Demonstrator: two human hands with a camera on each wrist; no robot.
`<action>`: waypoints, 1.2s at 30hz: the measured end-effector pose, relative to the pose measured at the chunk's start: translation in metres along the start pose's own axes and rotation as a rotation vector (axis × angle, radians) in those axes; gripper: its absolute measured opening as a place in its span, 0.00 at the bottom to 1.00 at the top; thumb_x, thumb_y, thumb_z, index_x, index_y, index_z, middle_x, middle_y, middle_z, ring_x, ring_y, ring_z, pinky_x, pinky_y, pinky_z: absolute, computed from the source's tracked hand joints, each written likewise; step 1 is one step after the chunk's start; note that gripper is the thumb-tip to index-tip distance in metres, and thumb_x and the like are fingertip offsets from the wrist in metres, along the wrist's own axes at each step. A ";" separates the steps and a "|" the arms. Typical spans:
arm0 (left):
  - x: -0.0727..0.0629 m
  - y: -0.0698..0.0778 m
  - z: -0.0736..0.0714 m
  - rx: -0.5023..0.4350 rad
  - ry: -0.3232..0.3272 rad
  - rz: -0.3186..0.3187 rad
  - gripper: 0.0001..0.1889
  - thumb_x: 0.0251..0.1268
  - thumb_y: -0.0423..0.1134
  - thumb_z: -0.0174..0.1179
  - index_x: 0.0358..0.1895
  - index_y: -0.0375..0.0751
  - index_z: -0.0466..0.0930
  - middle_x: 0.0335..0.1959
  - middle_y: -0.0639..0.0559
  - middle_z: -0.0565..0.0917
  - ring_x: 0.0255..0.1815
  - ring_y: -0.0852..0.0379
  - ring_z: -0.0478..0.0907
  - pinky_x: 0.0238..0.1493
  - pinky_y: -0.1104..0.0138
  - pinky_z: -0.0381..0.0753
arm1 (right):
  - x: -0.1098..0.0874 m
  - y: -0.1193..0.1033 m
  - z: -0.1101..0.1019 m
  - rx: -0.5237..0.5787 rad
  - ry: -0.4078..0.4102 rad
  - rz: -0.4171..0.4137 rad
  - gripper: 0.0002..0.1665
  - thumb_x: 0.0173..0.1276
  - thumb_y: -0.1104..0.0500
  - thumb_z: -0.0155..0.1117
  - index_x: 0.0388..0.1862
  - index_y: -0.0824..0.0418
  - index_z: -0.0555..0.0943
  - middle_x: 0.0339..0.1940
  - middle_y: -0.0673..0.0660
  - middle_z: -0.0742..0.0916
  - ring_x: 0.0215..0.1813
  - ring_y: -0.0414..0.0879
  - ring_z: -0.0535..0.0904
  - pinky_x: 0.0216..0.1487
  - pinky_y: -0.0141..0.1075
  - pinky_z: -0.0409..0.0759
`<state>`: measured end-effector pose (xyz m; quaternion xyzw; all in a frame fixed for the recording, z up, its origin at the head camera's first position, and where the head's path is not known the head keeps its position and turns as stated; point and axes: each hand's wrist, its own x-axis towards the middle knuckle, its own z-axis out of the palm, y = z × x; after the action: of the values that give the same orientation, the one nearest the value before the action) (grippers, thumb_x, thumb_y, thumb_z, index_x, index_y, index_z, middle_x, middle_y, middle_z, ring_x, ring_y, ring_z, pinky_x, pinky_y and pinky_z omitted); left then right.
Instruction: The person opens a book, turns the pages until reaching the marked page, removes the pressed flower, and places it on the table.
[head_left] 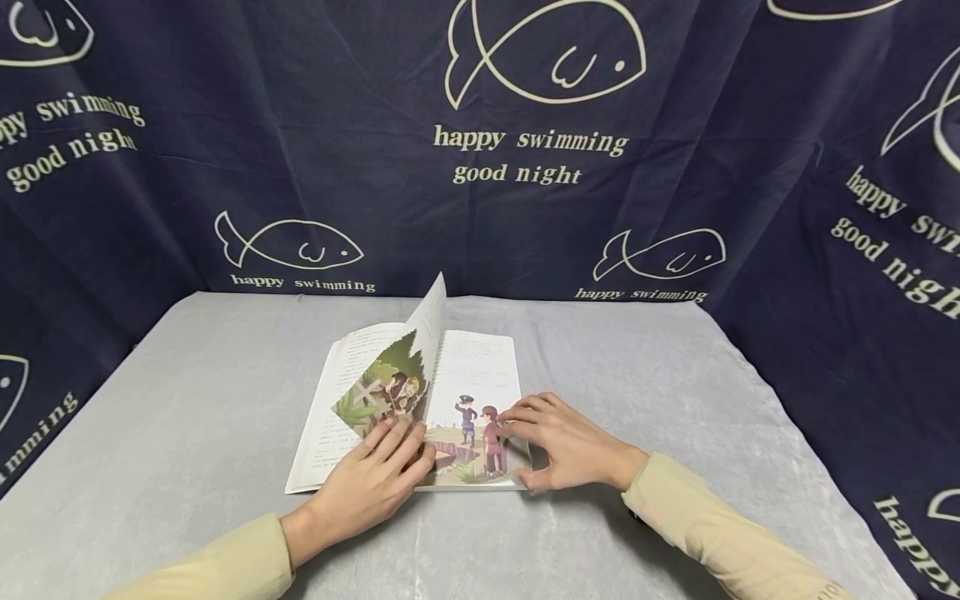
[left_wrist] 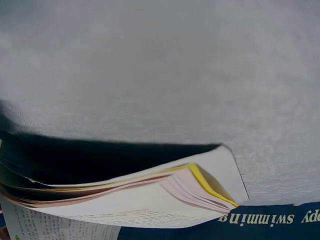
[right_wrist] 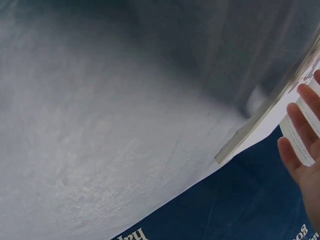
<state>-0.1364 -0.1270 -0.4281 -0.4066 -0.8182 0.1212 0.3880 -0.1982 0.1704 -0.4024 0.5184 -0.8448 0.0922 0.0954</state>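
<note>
An open illustrated book lies on the grey cloth, with printed text and a picture of two uniformed figures on its right page. One leaf, with a green forest picture, stands partly turned and leans over the left side. My left hand rests its extended fingers on the lower part of that leaf, near the spine. At the right edge of the book is my right hand, fingers spread over the page edge and thumb by the lower corner. The left wrist view shows curved page edges; the left hand is mostly hidden there.
Grey cloth covers the table around the book. Dark blue curtains printed with fish outlines and white lettering hang behind the table and along both sides.
</note>
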 end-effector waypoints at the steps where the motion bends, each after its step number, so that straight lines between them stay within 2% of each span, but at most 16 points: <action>1: 0.000 0.000 0.000 0.000 -0.001 -0.001 0.19 0.67 0.41 0.30 0.48 0.43 0.71 0.50 0.44 0.77 0.51 0.46 0.73 0.56 0.58 0.70 | 0.000 0.000 0.000 0.002 0.014 -0.013 0.30 0.48 0.45 0.63 0.51 0.55 0.78 0.52 0.50 0.81 0.56 0.46 0.73 0.59 0.43 0.68; 7: 0.000 -0.001 -0.001 0.001 -0.009 -0.001 0.19 0.68 0.42 0.29 0.48 0.43 0.71 0.49 0.44 0.77 0.51 0.46 0.73 0.55 0.58 0.71 | 0.000 0.002 -0.002 0.023 0.047 -0.045 0.27 0.45 0.50 0.62 0.49 0.53 0.78 0.51 0.50 0.81 0.55 0.45 0.73 0.58 0.43 0.68; 11: 0.000 -0.002 -0.001 -0.001 -0.013 -0.002 0.20 0.68 0.42 0.28 0.48 0.43 0.71 0.49 0.43 0.77 0.51 0.46 0.73 0.55 0.58 0.71 | -0.001 0.004 -0.001 0.018 0.057 -0.045 0.29 0.42 0.50 0.62 0.48 0.54 0.78 0.52 0.51 0.81 0.55 0.46 0.73 0.58 0.42 0.67; 15: 0.000 -0.001 -0.001 -0.001 -0.014 -0.006 0.20 0.68 0.42 0.28 0.48 0.43 0.72 0.48 0.44 0.77 0.51 0.46 0.73 0.56 0.58 0.70 | -0.001 0.007 0.001 -0.002 0.105 -0.033 0.30 0.43 0.48 0.61 0.49 0.57 0.78 0.51 0.52 0.82 0.54 0.47 0.74 0.57 0.43 0.68; 22: 0.000 -0.001 -0.001 0.002 -0.014 -0.012 0.21 0.68 0.42 0.28 0.47 0.41 0.72 0.48 0.44 0.77 0.51 0.47 0.73 0.54 0.58 0.71 | -0.001 0.012 0.002 -0.018 0.175 0.072 0.30 0.47 0.50 0.62 0.51 0.60 0.77 0.53 0.54 0.81 0.56 0.49 0.73 0.57 0.45 0.69; 27: -0.001 0.000 0.000 -0.003 -0.014 -0.016 0.21 0.68 0.43 0.28 0.46 0.41 0.72 0.47 0.44 0.77 0.50 0.46 0.73 0.54 0.58 0.71 | 0.001 0.015 0.001 -0.020 0.212 0.150 0.31 0.52 0.46 0.62 0.53 0.62 0.75 0.55 0.56 0.80 0.56 0.49 0.73 0.58 0.45 0.68; 36: -0.002 0.000 0.001 -0.005 -0.022 -0.024 0.23 0.69 0.44 0.26 0.46 0.41 0.73 0.47 0.44 0.78 0.49 0.46 0.74 0.53 0.58 0.71 | 0.002 0.018 0.003 -0.006 0.304 0.222 0.37 0.54 0.46 0.61 0.59 0.65 0.69 0.60 0.59 0.76 0.58 0.51 0.72 0.57 0.46 0.68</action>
<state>-0.1359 -0.1287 -0.4297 -0.3965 -0.8275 0.1186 0.3795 -0.2157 0.1758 -0.4061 0.4020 -0.8728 0.1769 0.2129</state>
